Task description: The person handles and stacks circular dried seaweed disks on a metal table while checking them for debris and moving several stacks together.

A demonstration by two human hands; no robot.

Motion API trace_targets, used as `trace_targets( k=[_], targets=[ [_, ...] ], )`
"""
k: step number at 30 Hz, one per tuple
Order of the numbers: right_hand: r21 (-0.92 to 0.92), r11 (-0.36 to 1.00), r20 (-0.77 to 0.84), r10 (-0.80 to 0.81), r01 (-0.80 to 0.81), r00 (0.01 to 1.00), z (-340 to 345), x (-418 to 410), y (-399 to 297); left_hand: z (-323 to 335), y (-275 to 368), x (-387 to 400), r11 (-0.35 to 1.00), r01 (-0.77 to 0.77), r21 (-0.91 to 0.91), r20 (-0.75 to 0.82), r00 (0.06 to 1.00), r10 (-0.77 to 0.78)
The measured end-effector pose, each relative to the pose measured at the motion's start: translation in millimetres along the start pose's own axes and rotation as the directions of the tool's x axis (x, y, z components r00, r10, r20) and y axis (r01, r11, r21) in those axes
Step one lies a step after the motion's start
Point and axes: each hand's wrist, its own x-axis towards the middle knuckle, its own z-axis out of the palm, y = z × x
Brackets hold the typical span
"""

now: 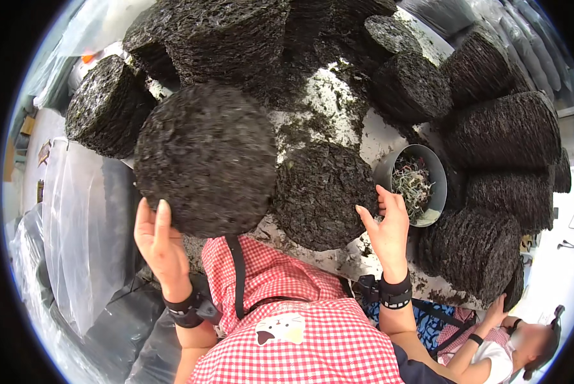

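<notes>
A large round cake of dried dark seaweed (205,163), blurred, lies before me on the left. My left hand (164,245) is at its lower left rim, fingertips apart and overlapping the edge. To the right, a smaller-looking round seaweed cake (323,197) rests on the white work surface. The thumb of my right hand (387,221) reaches over that cake's right edge, and the other fingertips are beside the rim. Whether they pinch it is unclear. Just beyond my right fingers, a grey tub (438,168) contains a tangle of thin, multicoloured scraps (411,185).
Stacks of seaweed cakes (502,129) line the right side, and a tall stack (224,38) stands at the far left. Seaweed crumbs litter the white surface (335,96). Clear plastic bags (88,221) hang at left. A co-worker (488,345) touches a stack at lower right.
</notes>
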Motion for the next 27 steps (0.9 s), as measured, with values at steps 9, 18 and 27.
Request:
trace_targets(
  k=[9, 18, 27],
  targets=[
    [0.024, 1.000, -0.007, 0.020, -0.020, 1.000, 0.2, 0.5, 1.7, -19.0, -9.4, 4.5, 0.949, -0.034, 0.312, -0.101, 0.993, 0.068],
    [0.005, 1.000, -0.001, 0.021, -0.021, 1.000, -3.2, 1.8, -3.7, -22.2, -11.7, -0.4, 0.955, -0.090, 0.282, -0.084, 0.990, 0.118],
    [0.174, 0.984, -0.009, 0.025, -0.023, 1.000, -0.2, 4.4, -3.9, -11.6, -3.5, 7.3, 0.413, -0.284, 0.865, 0.084, 0.894, 0.439]
  ],
)
